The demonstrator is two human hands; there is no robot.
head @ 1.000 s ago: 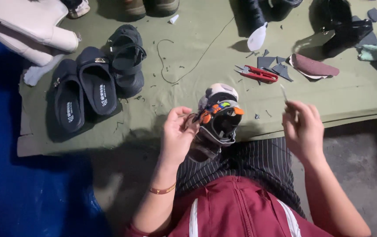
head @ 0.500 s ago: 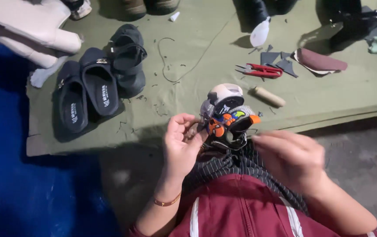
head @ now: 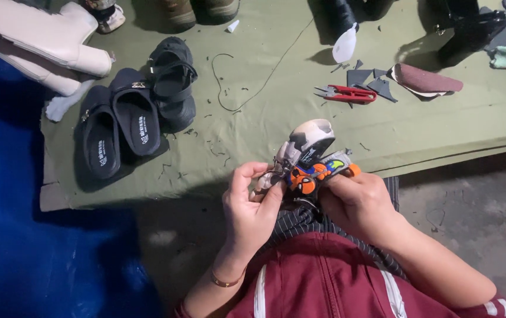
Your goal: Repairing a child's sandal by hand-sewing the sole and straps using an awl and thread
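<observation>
Beside sandals (head: 129,126), snips (head: 347,94), hands gripping shoe (head: 312,162)

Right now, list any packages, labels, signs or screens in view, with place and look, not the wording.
Printed labels on the insoles of the two black sandals, left on the green cloth: small pale marks, too small to tell further.
No packages, signs or screens show.

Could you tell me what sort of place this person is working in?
Probably a shoe-repair spot on the ground: both hands hold a small colourful shoe, with black sandals, red snips and cut scraps on an olive cloth.
</observation>
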